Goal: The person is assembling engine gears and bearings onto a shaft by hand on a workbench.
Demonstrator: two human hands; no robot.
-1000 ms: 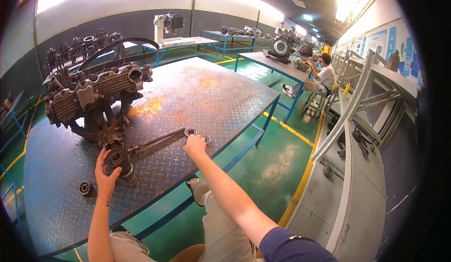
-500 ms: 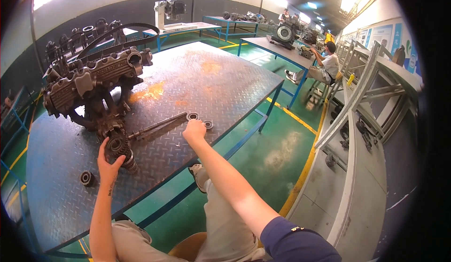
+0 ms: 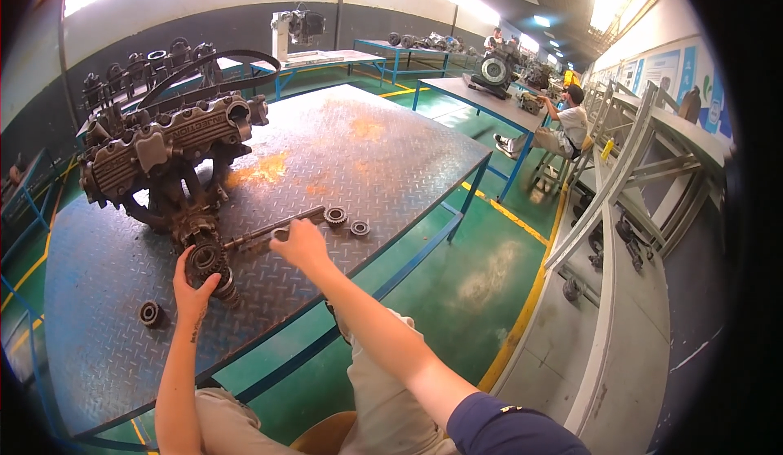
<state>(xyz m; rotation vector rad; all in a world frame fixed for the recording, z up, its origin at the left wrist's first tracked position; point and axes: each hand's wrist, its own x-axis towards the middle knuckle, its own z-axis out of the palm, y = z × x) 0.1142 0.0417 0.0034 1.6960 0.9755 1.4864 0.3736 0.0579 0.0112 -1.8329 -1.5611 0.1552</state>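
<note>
My left hand (image 3: 196,285) curls its thumb and fingers around a dark toothed gear (image 3: 206,257) at the near end of a gear assembly, below the engine block (image 3: 167,141). My right hand (image 3: 303,244) is pinched on a small metal ring (image 3: 280,234), just right of the gear assembly. Behind that hand a long metal shaft (image 3: 273,226) lies on the table, partly covered by it. A toothed gear (image 3: 335,216) and a small bearing ring (image 3: 360,228) rest right of the hand. Another ring-shaped gear (image 3: 150,314) sits left of my left wrist.
The metal tread-plate table (image 3: 391,157) has blue legs and orange stains. A black belt (image 3: 236,57) loops over the engine block. A person (image 3: 571,120) sits at another table at the right. Grey metal racks (image 3: 603,210) stand along the right side.
My right hand has moved left from beside the loose gear and bearing ring toward the gear assembly, carrying a small ring. My left hand keeps its grip on the gear.
</note>
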